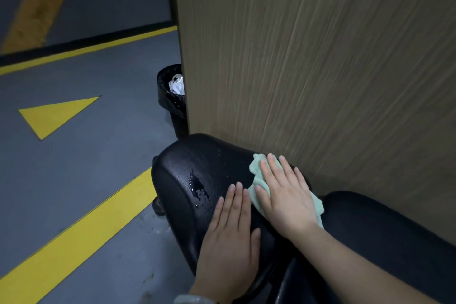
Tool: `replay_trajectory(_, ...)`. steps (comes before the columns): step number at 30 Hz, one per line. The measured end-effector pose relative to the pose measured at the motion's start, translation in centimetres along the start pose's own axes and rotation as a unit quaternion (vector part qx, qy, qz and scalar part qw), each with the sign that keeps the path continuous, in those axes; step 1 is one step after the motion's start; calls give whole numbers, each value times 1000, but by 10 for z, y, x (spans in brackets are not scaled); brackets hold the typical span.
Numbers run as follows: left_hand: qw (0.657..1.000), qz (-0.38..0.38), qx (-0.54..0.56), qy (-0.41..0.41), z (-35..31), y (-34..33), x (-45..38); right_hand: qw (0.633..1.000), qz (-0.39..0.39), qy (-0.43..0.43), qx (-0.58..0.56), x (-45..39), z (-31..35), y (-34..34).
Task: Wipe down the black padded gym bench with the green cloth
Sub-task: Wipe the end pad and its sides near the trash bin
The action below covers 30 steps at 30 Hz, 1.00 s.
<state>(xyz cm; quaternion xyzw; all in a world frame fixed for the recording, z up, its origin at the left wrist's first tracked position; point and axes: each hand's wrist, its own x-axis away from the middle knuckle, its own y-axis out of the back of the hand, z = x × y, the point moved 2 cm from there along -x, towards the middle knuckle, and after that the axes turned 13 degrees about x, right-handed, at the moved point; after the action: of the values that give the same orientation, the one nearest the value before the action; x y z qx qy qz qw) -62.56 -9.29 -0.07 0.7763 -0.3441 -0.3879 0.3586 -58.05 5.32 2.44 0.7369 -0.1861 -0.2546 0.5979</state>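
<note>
The black padded gym bench (197,163) fills the lower middle, its seat pad nearest the wall and a second pad (385,227) running off to the right. Wet droplets (198,186) glisten on the seat pad. My right hand (283,195) lies flat on the pale green cloth (256,168), pressing it onto the pad close to the wall. My left hand (232,237) rests flat on the bare pad just left of the cloth, fingers together, holding nothing.
A wood-grain panel wall (320,57) rises right behind the bench. A black bin (172,96) lined with a bag and holding white rubbish stands at the wall's corner. Grey floor (74,168) with yellow stripes and a yellow triangle (54,116) spreads to the left.
</note>
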Motion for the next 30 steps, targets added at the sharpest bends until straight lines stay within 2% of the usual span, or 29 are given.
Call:
replay_trajectory(5,999,6,4,44,5,3,3,999,-26,46,10,38,-5,-4)
replay_trajectory(10,999,40,-16,9,16,4,0,998,21,63,-22,18,-9,-3)
replay_trajectory(14,999,38,-20,-22,27,7,0,997,53,49,-12,-10,-8,1)
replay_trajectory(19,999,28,-12,-14,28,9,0,996,71,51,-5,-32,-5,1)
replay_trajectory(26,999,32,1,-20,27,10,1,996,32,80,-6,-1,-3,1)
replay_trajectory(30,999,37,9,-13,28,8,0,991,-2,133,1,24,-2,-1)
